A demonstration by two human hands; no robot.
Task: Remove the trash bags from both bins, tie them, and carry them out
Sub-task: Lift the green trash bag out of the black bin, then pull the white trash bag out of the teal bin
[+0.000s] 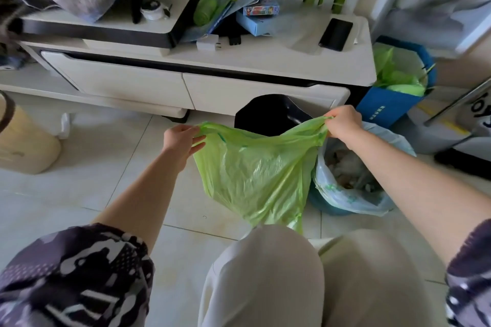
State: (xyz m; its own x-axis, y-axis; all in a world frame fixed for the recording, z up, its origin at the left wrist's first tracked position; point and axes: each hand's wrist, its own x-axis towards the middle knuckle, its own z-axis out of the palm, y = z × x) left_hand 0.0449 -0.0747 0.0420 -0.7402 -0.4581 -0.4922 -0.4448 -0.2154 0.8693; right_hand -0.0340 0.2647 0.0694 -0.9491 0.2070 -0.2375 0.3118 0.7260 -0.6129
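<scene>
— Holding a green bag (255, 167) up by its rim, above the floor tiles (111, 194) and in front of the knees. Left hand (183, 141) pinching one edge, fingers fairly straight against the thumb. Right hand (342, 125) bunching the other edge in curled fingers.

— Full or empty?

— Looks thin and light, hanging limp; probably empty, maybe a fresh liner. Hard to say for sure.

— And the rest of the job?

— Seems far from finished. Black bin (271, 114) standing just behind the green bag, apparently without a liner. Pale bag of rubbish (350, 180) sitting beside, to the right, mouth open, not tied. Blue bin (390, 103) by the white cabinet (239, 61), green liner inside. Nothing carried out yet, judging from this.

— Anything unclear?

— Black bin's inside too dark to read. Base of the pale bag partly hidden behind the green one and the right forearm.
</scene>
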